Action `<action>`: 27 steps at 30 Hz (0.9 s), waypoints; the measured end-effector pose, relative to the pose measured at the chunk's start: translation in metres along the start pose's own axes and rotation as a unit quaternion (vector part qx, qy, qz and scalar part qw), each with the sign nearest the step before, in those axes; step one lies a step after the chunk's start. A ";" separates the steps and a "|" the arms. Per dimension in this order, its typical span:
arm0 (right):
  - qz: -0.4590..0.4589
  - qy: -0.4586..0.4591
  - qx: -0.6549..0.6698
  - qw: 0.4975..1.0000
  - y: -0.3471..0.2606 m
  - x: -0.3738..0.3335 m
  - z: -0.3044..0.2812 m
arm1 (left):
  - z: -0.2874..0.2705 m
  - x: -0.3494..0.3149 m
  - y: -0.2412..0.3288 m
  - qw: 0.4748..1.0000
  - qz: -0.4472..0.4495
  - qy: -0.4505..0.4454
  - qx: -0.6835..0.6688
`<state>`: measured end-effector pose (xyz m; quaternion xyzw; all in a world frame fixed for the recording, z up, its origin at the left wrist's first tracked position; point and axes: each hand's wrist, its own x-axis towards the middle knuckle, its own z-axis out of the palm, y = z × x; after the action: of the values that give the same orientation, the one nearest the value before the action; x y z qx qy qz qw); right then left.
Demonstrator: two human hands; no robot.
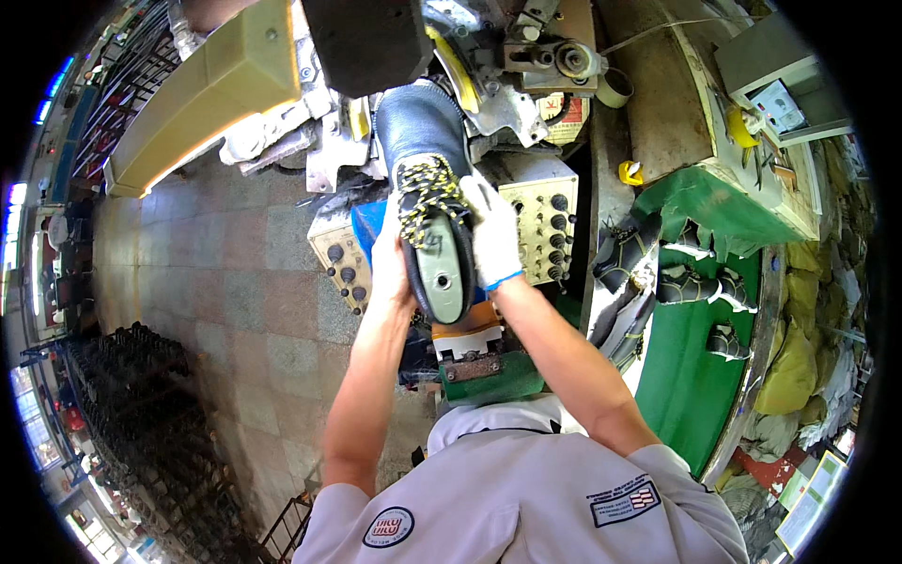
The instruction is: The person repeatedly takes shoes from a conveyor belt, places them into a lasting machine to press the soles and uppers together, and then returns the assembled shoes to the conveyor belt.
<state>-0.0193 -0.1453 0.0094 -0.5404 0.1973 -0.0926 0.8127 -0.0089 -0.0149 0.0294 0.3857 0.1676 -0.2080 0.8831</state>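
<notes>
Plainly, the shoe (420, 117) depends on two holds. The left grip (389, 261) clasps its left side toward the heel; the right grip (492, 230), gloved in white, is closed against the right side by the laces (427, 188). The fingers underneath are hidden, so how firmly each side is held I cannot tell. The shoe is in front of the person, toe pointing away, its front end between the yellow pads (454, 70) of the machine (507, 117) and near the dark block (366, 42); whether the toe touches either is unclear.

A skewed toe seems the likeliest fault: if one side pushed harder than the other, the shoe would roll or swing and meet the pads unevenly. The last (440, 268) fills the heel opening and looks smooth, so a glove sliding onto it could lose purchase. The laces bunch loosely on top, and a loop might catch on a metal edge if the shoe went further in. Fingers could be pinched should the pads close with a grip too far forward. Finally, a stray right wrist might knock the knobs (560, 202) beside it.
</notes>
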 end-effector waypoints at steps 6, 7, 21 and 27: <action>0.047 0.022 0.053 0.997 0.022 0.008 -0.009 | -0.006 0.008 -0.003 0.999 0.003 -0.032 0.033; 0.057 0.026 0.081 0.995 0.026 0.007 -0.007 | -0.005 0.008 0.002 0.997 0.000 -0.052 0.051; 0.035 0.025 0.099 0.994 0.034 0.004 -0.009 | -0.032 0.024 -0.026 0.998 0.019 -0.065 0.014; -0.009 0.026 0.010 1.000 0.028 0.000 -0.005 | -0.048 0.033 -0.034 0.984 0.104 -0.098 0.110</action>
<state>-0.0233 -0.1385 -0.0184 -0.5313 0.2123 -0.1162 0.8119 -0.0042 -0.0078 -0.0375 0.4735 0.0154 -0.1690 0.8643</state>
